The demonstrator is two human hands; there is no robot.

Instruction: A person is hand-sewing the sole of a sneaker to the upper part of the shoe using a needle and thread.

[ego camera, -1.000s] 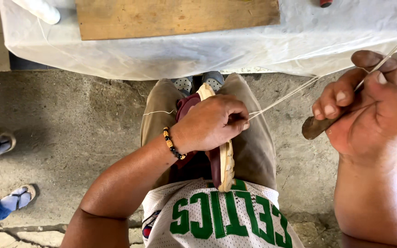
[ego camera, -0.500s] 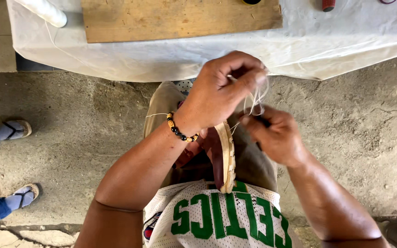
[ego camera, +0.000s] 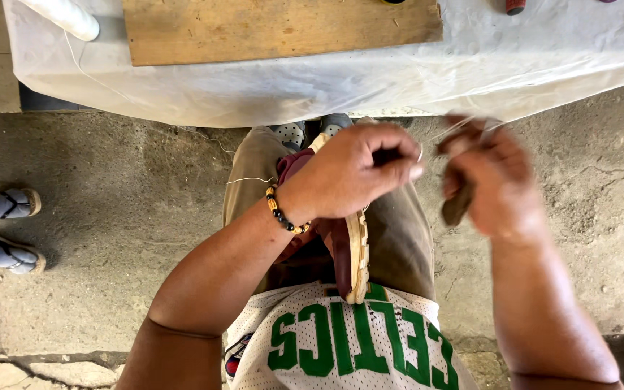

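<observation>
Surface (ego camera: 370, 79): draped in white sheet. Wooden board (ego camera: 276, 27) lies flat on it; white spool (ego camera: 66, 16) at its left corner. Below: cracked concrete floor (ego camera: 110, 217).
</observation>
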